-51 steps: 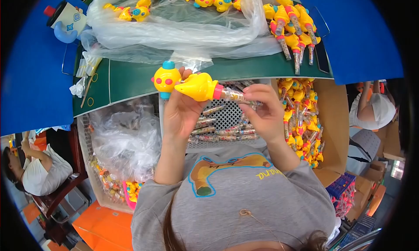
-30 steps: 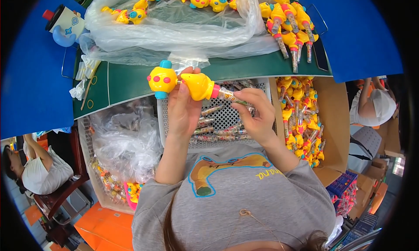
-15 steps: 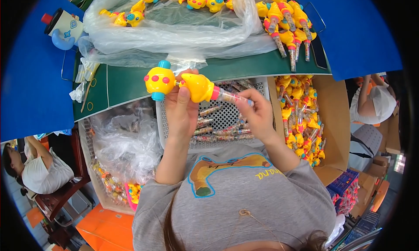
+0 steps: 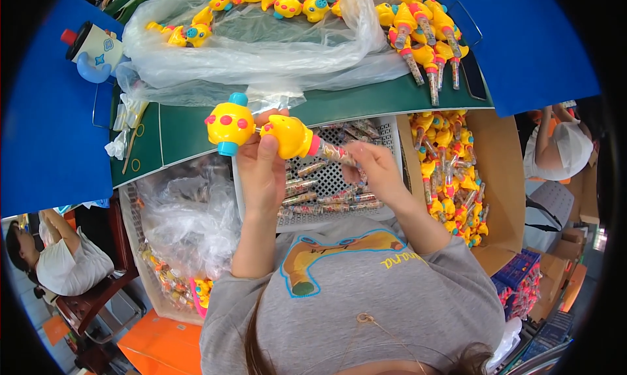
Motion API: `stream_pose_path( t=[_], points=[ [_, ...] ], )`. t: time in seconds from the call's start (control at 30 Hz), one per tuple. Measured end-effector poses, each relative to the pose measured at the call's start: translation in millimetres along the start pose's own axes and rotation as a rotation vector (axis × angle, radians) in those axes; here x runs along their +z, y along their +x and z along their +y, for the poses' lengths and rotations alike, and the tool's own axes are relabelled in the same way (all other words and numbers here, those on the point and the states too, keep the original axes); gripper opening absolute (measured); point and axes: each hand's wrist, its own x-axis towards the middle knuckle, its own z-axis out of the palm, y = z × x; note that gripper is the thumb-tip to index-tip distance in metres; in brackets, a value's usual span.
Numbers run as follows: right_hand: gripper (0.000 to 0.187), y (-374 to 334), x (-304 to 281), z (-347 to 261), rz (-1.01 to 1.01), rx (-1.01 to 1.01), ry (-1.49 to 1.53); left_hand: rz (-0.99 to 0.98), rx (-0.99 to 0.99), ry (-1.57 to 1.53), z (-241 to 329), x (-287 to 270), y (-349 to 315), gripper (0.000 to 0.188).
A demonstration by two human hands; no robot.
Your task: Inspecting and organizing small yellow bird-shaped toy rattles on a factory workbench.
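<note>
Toy (image 4: 282,135) is held toward eleven o'clock from the centre, over the white basket (image 4: 393,139), its tube (image 4: 334,152) pointing to four o'clock. Left hand (image 4: 260,178) has fingers curled closed around the yellow body (image 4: 295,139); right hand (image 4: 382,174) has fingers pinched on the tube's end. Best is steady body, straight tube, and gentle force, because thin plastic may crack.
</note>
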Motion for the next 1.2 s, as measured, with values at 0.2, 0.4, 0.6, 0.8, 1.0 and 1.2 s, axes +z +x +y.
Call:
stream_pose_path(
  t=[0.2,0.4,0.6,0.8,1.0,1.2],
  points=[
    [0.035,-3,7,21,0.239,-0.417,-0.541,-0.024,0.016,0.058,1,0,6,0.044],
    [0.031,8,-2,16,0.384,-0.386,-0.230,-0.117,0.049,0.201,11,22,26,0.052],
    [0.027,47,-75,-28,0.752,-0.611,-0.150,-0.265,0.259,0.743,32,6,100,0.050],
    [0.052,77,-116,-44,0.928,-0.673,-0.827,0.081,0.671,1.723,44,-59,245,0.065],
    [0.027,36,-77,-13,0.695,-0.663,-0.684,0.239,0.516,2.171,34,-120,291,0.059],
    [0.024,12,-48,23,0.111,-0.194,-0.461,0.171,0.882,1.419,69,-76,270,0.062]
  ],
)
